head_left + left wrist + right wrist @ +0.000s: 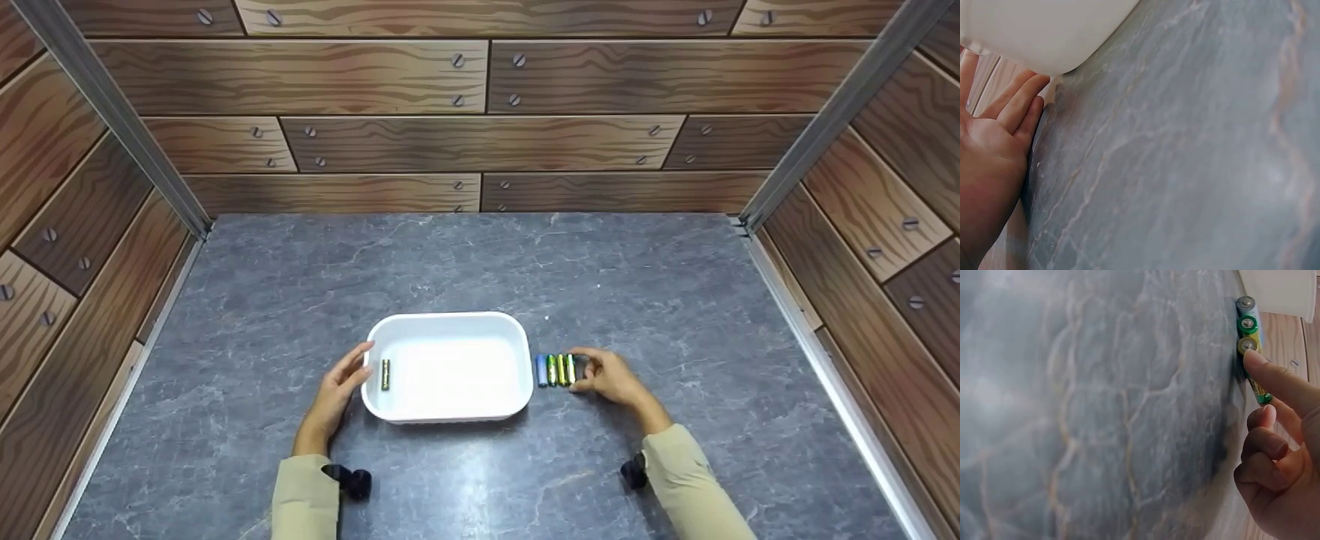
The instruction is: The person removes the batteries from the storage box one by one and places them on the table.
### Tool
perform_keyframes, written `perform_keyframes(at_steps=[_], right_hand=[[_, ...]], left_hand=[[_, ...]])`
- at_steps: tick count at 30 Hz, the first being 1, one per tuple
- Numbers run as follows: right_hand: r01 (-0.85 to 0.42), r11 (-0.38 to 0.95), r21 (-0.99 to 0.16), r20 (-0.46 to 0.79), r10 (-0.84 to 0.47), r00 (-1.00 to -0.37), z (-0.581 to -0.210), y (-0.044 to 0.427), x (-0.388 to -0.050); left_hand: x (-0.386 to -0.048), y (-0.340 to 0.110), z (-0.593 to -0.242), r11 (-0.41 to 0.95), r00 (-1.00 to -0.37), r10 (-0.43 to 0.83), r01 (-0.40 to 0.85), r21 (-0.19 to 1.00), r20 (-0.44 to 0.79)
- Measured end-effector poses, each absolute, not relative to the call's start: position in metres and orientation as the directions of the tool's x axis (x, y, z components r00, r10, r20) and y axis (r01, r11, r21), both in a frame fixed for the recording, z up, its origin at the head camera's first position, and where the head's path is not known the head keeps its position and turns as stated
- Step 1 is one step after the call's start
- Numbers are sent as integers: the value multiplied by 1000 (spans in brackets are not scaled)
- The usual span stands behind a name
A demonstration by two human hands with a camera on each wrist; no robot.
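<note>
A white rectangular tub [450, 412] stands on the table, with one dark and gold battery [385, 375] inside near its left wall. My left hand [341, 390] rests against the tub's left side, its fingers fairly straight at the rim; the left wrist view shows the fingers reaching to the tub's outer wall [1033, 39]. Right of the tub, several batteries lie side by side: a blue one [541, 370], a green one [552, 370], a yellow one [562, 370] and a pale-and-green one [571, 370]. Between thumb and index finger, my right hand [611, 379] pinches the rightmost battery by its ends.
Grey marbled tabletop [480, 262] surrounds the tub and batteries. Wood-patterned panels [480, 142] enclose the back and both sides, with metal rails [825, 390] along the edges. A dark wrist device [352, 482] sits by each sleeve.
</note>
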State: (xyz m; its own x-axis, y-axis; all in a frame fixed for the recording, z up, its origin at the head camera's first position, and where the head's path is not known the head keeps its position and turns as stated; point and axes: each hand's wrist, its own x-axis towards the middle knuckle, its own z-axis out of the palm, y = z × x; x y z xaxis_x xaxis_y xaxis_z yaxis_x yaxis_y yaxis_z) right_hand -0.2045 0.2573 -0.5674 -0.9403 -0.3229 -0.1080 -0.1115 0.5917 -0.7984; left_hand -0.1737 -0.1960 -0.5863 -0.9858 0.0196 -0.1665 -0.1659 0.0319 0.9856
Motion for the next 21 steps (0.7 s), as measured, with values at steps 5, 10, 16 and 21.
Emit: perform_keyframes(at_steps=[5, 10, 16, 21], right_hand=[[-95, 610, -787, -125, -307, -943, -568, 255, -206], [-63, 621, -782, -159, -296, -942, -566, 253, -206], [-76, 614, -786, -159, -319, -934, -565, 253, -208], [-74, 608, -791, -160, -322, -933, -563, 251, -208]], left_hand=[[-173, -196, -586, 40, -986, 16, -163, 986, -164], [-174, -196, -587, 34, -986, 14, -165, 986, -166], [-174, -196, -586, 38, -986, 15, -168, 985, -168], [-174, -196, -587, 22, -987, 17, -162, 987, -162]])
